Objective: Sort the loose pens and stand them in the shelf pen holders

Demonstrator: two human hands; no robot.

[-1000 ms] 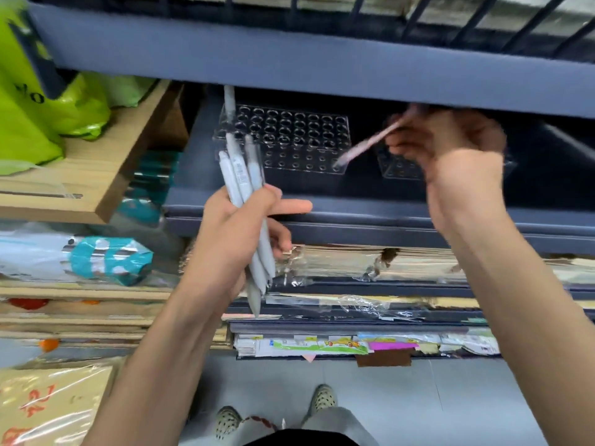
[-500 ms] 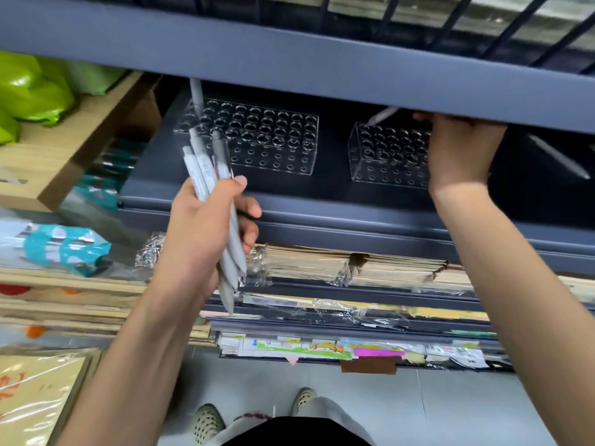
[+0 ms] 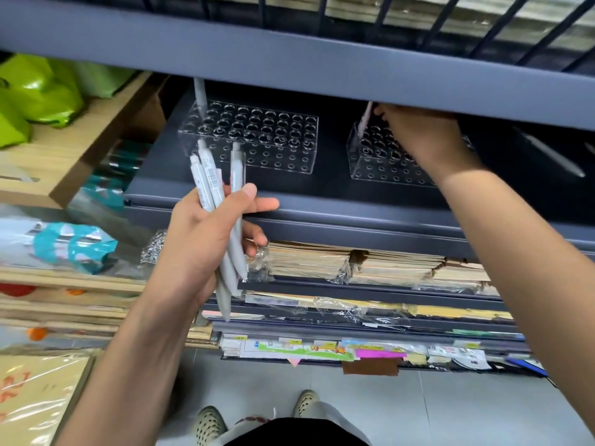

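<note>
The right hand reaches deep under the upper shelf edge, its fingertips pinched on a pale pink pen that stands, slightly tilted, at the near-left corner of the right-hand clear pen holder. The pen's tip seems to be in or at a hole there, though the hand hides much of that holder, so I cannot tell whether it is fully seated. The reach looks low and flat because the shelf above leaves little headroom.

The left hand is closed round a bundle of grey-white pens, thumb across the barrels, index finger stretched out — a holding grip that, I judge, keeps the stock ready for the other hand to draw from one at a time. I count about four in the bundle; they overlap, so the number is not certain.

Two clear holders sit on the dark shelf, well apart. The left-hand clear pen holder has one grey pen upright in its far-left corner and the rest of its holes open. One more loose grey pen lies flat on the shelf to the far right — not yet sorted. Most of the sorting appears to remain.
</note>
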